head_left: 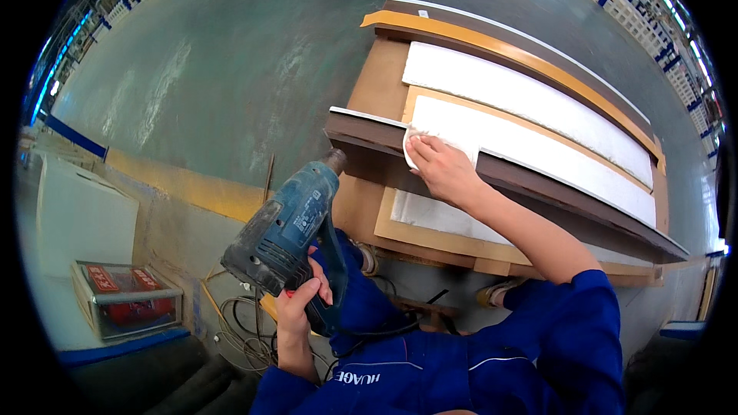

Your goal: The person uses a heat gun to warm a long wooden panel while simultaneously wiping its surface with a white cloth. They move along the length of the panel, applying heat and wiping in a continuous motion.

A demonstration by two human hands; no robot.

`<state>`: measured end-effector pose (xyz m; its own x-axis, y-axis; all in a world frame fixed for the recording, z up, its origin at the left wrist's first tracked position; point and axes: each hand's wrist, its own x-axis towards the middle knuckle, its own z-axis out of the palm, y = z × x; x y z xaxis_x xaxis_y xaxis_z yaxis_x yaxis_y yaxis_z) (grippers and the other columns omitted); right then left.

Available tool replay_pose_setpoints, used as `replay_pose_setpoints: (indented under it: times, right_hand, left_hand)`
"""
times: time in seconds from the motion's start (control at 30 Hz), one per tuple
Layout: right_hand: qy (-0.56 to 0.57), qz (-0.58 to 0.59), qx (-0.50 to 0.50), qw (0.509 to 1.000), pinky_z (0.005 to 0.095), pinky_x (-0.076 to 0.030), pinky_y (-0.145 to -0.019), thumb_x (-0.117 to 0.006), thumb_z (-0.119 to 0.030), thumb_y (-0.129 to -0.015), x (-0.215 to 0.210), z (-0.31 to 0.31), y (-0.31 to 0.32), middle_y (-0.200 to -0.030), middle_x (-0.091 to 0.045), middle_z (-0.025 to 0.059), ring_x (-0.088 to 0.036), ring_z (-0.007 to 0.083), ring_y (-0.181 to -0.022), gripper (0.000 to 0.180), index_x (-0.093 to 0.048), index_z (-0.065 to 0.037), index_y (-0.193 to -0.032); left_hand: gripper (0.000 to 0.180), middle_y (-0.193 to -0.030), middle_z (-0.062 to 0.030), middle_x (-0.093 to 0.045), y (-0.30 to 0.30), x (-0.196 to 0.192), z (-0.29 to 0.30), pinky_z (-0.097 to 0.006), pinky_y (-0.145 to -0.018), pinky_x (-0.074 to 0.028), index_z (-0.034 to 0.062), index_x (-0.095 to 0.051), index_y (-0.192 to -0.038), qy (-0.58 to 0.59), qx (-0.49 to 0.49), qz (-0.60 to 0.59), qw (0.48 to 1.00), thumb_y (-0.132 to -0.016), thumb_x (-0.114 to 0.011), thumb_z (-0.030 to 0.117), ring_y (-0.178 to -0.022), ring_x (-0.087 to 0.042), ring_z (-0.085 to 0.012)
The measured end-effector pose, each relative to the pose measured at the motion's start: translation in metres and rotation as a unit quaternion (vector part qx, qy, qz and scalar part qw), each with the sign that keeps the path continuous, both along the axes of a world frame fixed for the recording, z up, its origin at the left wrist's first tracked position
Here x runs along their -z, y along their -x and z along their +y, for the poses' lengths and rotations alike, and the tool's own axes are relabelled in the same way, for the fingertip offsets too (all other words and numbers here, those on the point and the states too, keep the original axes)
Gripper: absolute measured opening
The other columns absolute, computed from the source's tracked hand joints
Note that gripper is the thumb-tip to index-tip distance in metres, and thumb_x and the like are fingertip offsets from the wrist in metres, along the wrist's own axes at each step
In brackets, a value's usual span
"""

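Observation:
My left hand point(306, 292) is wrapped round the handle of a blue-green heat gun point(288, 219), whose metal nozzle points at the left end of a long dark brown board point(553, 188). That board has a white upper edge and lies aslant across a stack of panels. With closed fingers, my right hand point(446, 173) holds a white cloth point(465, 144) folded over the board's edge near its left end. The fingertips press the cloth against the board's near side. Part of the cloth is hidden under the hand.
Under the board lie white slabs point(523, 92) on brown cardboard point(377, 81). An orange-brown strip point(507, 50) runs along the far side. Coiled cables point(250, 330) lie on the floor by my left arm, near a glass-sided box point(131, 300). White fencing point(646, 27) stands far right.

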<state>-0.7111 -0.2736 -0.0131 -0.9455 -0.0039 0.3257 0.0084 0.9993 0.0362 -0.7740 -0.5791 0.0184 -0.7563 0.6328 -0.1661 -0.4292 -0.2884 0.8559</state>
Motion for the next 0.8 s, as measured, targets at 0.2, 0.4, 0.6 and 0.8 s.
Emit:
replay_pose_setpoints:
  times: [0.2, 0.4, 0.6, 0.8]
  right_hand:
    - [-0.009, 0.021, -0.014, 1.0, 0.0307, -0.047, -0.08, -0.062, -0.019, -0.075, 0.008, -0.014, 0.044, -0.104, -0.053, 0.0115, -0.051, 0.024, -0.099, 0.042, -0.052, 0.006, -0.108]
    - [0.004, 0.052, -0.021, 0.998, 0.0308, -0.047, -0.08, -0.062, -0.019, -0.075, 0.023, -0.033, 0.092, -0.103, -0.054, 0.0118, -0.051, 0.0246, -0.098, 0.042, -0.051, 0.005, -0.107]
    - [-0.02, 0.09, -0.046, 0.995, 0.0327, -0.046, -0.081, -0.051, -0.005, -0.068, 0.04, -0.044, 0.141, -0.1, -0.053, 0.0158, -0.052, 0.0269, -0.09, 0.038, -0.051, 0.007, -0.104]
    - [0.017, 0.192, -0.155, 0.969, 0.037, -0.045, -0.084, -0.05, -0.009, -0.074, 0.019, -0.082, 0.105, -0.105, -0.057, 0.0187, -0.054, 0.0271, -0.102, 0.037, -0.051, 0.006, -0.108]
  left_hand:
    - [0.05, -0.071, -0.0094, -0.048, 0.013, 0.009, -0.014, -0.027, -0.045, -0.045, -0.008, -0.038, -0.116, -0.005, -0.026, 0.006, 1.0, -0.072, -0.058, 0.009, -0.054, -0.051, -0.0151]
    - [0.05, -0.073, -0.0096, -0.048, 0.018, 0.012, -0.019, -0.028, -0.044, -0.045, -0.0083, -0.038, -0.117, -0.012, -0.059, 0.0, 0.998, -0.073, -0.057, 0.007, -0.055, -0.052, -0.0159]
    - [0.048, -0.072, -0.0085, -0.048, 0.017, 0.005, -0.029, -0.028, -0.044, -0.044, -0.0078, -0.04, -0.116, -0.012, -0.077, 0.004, 0.997, -0.073, -0.057, 0.007, -0.055, -0.051, -0.0157]
    - [0.047, -0.074, -0.0101, -0.052, 0.03, 0.001, -0.046, -0.03, -0.043, -0.046, -0.0071, -0.041, -0.117, -0.073, -0.088, 0.07, 0.991, -0.075, -0.057, 0.005, -0.054, -0.052, -0.0172]
